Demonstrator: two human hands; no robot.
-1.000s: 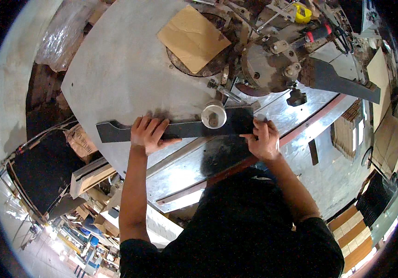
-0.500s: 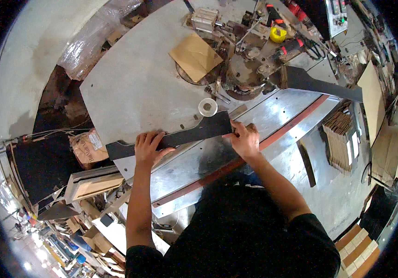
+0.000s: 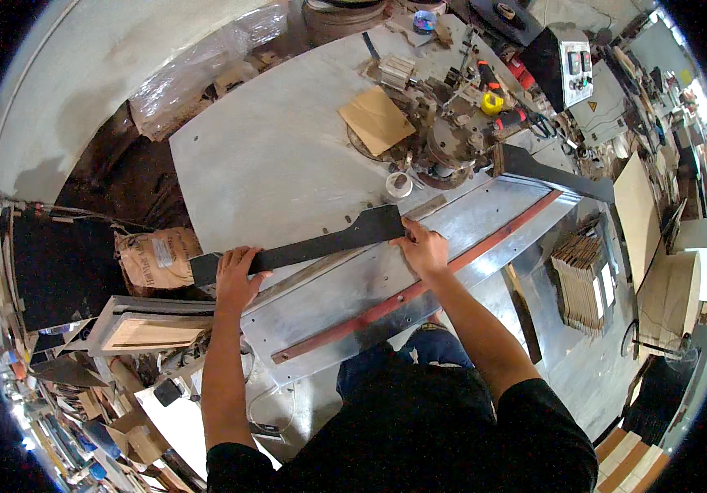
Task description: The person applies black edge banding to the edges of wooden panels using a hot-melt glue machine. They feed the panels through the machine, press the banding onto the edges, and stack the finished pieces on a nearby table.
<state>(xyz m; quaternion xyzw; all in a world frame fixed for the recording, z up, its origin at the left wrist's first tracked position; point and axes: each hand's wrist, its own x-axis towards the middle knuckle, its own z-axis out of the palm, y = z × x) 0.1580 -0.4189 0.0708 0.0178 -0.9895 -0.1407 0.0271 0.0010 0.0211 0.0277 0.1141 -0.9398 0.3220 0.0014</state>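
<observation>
In the head view, the black panel [image 3: 308, 250] runs slantwise across the near part of the bench [image 3: 263, 148], its wide end to the right and a little farther off. Your left hand [image 3: 240, 275] lies over its left part, that grip part-closed with fingers across the top and thumb spread along the near edge. Your right hand [image 3: 423, 249] has hold of the wide end, its grip closed round the corner (what the fingertips do underneath, I can't tell).

To handle it well, share the load evenly between both hands, since a piece this long would probably swing if one side slackened. Watch the left end, which seems to reach past the bench's edge toward the paper sack [image 3: 156, 259]. Leave room on the far side too: the white cup [image 3: 399, 186] stands just beyond the wide end and could be knocked.
</observation>
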